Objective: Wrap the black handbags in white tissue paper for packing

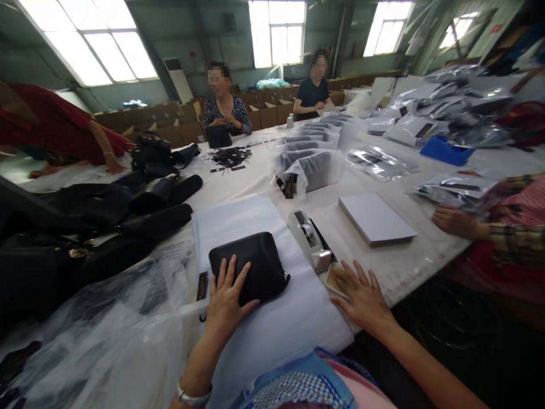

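A black handbag [259,261] lies flat on a stack of white tissue paper [293,324] in front of me. My left hand [227,292] rests on its near left part with the fingers spread. A dark hang tag [202,286] lies beside the bag, left of that hand. My right hand [361,298] is apart from the bag, fingers spread, over a small tray with a yellowish pad [340,279] near the table edge. Just beyond this tray stands a grey tape dispenser [310,238].
Black bags [157,199] are heaped at left above crumpled clear plastic [128,335]. A white board stack [377,218] lies at right. Wrapped bags [315,165] stand in a row. A co-worker's hand [453,221] touches a plastic-bagged item at right; other people work around the table.
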Available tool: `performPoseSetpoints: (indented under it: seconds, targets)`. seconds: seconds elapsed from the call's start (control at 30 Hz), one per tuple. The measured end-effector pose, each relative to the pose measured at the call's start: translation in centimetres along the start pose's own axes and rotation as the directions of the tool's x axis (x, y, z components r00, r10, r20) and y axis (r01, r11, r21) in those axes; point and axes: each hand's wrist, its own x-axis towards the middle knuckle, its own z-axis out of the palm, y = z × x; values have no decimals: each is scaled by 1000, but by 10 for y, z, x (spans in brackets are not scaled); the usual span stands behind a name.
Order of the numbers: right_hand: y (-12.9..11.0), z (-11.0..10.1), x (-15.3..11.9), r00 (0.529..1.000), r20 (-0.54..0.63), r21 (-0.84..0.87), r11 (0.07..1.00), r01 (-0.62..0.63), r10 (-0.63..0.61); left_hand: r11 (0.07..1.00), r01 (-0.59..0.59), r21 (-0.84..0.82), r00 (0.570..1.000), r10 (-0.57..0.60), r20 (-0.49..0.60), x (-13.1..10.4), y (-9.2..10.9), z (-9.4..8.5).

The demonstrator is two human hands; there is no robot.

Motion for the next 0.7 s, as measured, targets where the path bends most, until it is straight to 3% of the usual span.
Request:
performPoseSetpoints:
  seconds: [0.13, 0.27, 0.37, 0.47, 0.53, 0.6, 0.63, 0.7]
  targets:
    - [18, 6, 9, 996, -61, 67, 996, 66, -62, 998, 41, -38, 999, -39, 30, -1, 2, -1]
    - [30, -21, 46, 928, -349, 173, 965, 198, -127, 994, 78, -80, 996, -74, 46, 1, 4, 0]
    - [10, -52, 100, 883, -459, 306, 915, 262, -99, 993, 81, -86, 997, -79, 25, -1, -1, 5]
    - [-28, -66, 177, 903, -397, 427, 838, 340, -164, 999, -8, -50, 999, 6, -46, -3, -11, 21]
    - [-55, -60, 236, 909, -317, 481, 780, 400, -271, 995, -80, 57, 984, 88, -155, -3, -19, 39]
    - [-79, -39, 294, 897, -253, 503, 743, 442, -363, 977, -23, 213, 934, 97, -345, 1, -23, 62]
    - [-90, -24, 321, 890, -238, 497, 738, 456, -389, 964, 33, 265, 884, 96, -457, 6, -24, 75]
    - [-108, 11, 366, 886, -224, 448, 764, 464, -406, 943, 121, 309, 735, 124, -667, 17, -25, 101]
